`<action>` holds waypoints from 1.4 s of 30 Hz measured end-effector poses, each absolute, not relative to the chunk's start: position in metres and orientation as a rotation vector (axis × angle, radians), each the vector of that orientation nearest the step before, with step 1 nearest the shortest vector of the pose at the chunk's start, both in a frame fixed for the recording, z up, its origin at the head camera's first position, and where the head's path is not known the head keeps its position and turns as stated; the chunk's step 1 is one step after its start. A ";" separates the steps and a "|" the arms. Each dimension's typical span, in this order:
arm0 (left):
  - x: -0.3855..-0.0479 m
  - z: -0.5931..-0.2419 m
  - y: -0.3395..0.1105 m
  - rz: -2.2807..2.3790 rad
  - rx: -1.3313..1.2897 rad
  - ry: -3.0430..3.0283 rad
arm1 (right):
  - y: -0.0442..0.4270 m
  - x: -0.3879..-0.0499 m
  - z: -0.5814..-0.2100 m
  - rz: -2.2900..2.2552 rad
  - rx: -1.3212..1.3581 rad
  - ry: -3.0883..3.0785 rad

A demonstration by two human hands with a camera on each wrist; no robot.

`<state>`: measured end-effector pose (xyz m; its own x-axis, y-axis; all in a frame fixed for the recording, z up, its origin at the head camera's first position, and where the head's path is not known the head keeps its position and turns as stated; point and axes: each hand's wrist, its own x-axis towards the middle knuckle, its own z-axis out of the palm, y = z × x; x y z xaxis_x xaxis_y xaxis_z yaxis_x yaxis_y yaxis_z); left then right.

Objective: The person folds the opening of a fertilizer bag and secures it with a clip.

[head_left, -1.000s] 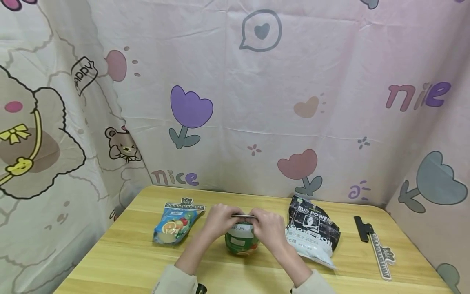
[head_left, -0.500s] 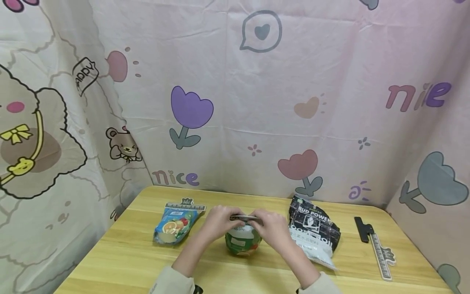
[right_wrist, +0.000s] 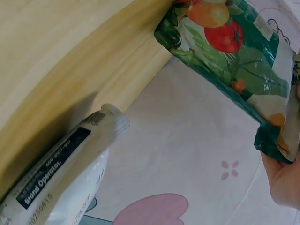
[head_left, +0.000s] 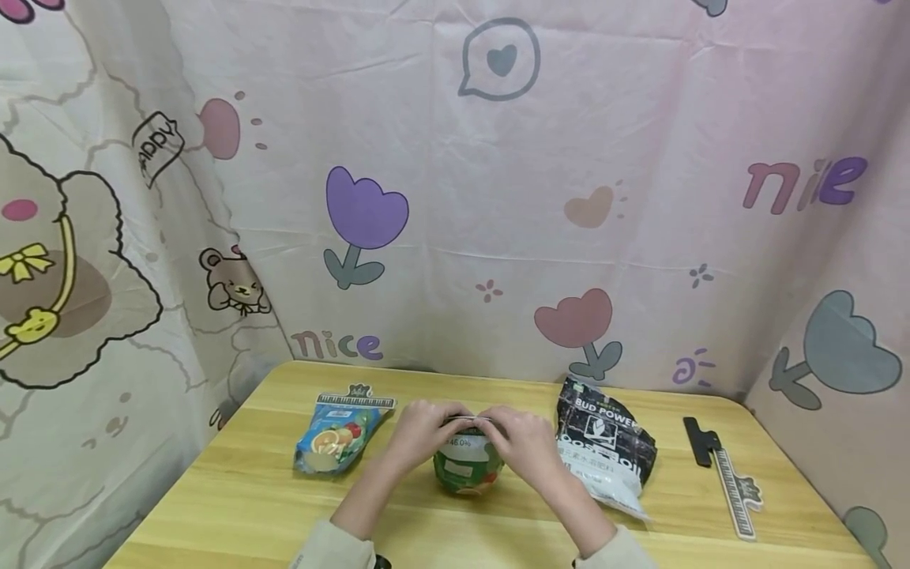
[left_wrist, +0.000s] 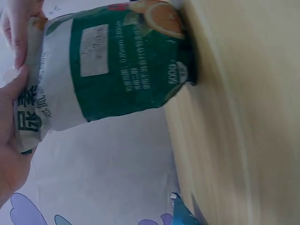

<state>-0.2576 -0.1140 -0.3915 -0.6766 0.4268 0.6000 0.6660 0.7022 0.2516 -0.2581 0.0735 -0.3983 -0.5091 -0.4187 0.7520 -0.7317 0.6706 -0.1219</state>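
Note:
A green and white bag point(head_left: 465, 472) printed with fruit and vegetables stands upright on the wooden table, between both hands. Its top edge is folded over. My left hand point(head_left: 421, 429) pinches the left part of that fold, and my right hand point(head_left: 524, 437) pinches the right part. In the left wrist view, the bag's back point(left_wrist: 126, 61) shows a white label, and the left thumb presses on the folded strip. Tomato and leaf pictures cover the bag's front point(right_wrist: 234, 65) in the right wrist view, where the right hand point(right_wrist: 283, 183) is partly cut off.
A blue fruit-printed bag point(head_left: 334, 442) with a piano-keyboard clip point(head_left: 355, 401) across its top lies at left. A black and white bag point(head_left: 604, 446) lies just right of my right hand. Farther right are a black clip point(head_left: 700, 441) and another keyboard-patterned clip point(head_left: 735, 494).
Both hands stay at the top of the green bag while fingers and thumbs shift along the fold. The thumbs now lie closer together on its near side. The other things stay put.

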 end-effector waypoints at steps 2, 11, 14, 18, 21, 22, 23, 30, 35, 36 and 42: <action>-0.257 -0.392 -0.115 -0.610 -0.857 -2.389 | 0.073 -0.259 -0.399 0.555 0.877 -2.136; -0.256 -0.398 -0.111 -0.543 -0.795 -2.257 | 0.066 -0.264 -0.410 0.483 0.805 -1.999; -0.256 -0.401 -0.107 -0.507 -0.746 -2.202 | 0.063 -0.265 -0.412 0.459 0.787 -1.953; -0.256 -0.403 -0.103 -0.486 -0.703 -2.149 | 0.062 -0.266 -0.414 0.442 0.770 -1.928; -0.255 -0.403 -0.102 -0.514 -0.695 -2.156 | 0.064 -0.266 -0.414 0.467 0.786 -1.945; -0.255 -0.403 -0.103 -0.537 -0.697 -2.168 | 0.065 -0.265 -0.413 0.487 0.798 -1.958; -0.254 -0.403 -0.103 -0.563 -0.701 -2.184 | 0.066 -0.264 -0.412 0.506 0.811 -1.972; -0.252 -0.402 -0.106 -0.615 -0.701 -2.278 | 0.070 -0.259 -0.410 0.539 0.848 -2.024; -0.251 -0.404 -0.102 -0.573 -0.672 -2.264 | 0.070 -0.260 -0.414 0.519 0.823 -1.990; -0.251 -0.404 -0.102 -0.573 -0.670 -2.261 | 0.070 -0.261 -0.415 0.521 0.827 -1.983; -0.252 -0.403 -0.109 -0.691 -0.735 -2.256 | 0.076 -0.263 -0.415 0.615 0.912 -2.008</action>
<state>-0.2518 -0.1089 -0.4034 -0.6259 0.3108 0.7153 0.6579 0.7029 0.2703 -0.2627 0.0761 -0.4148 -0.3952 -0.3771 0.8376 -0.7814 0.6174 -0.0907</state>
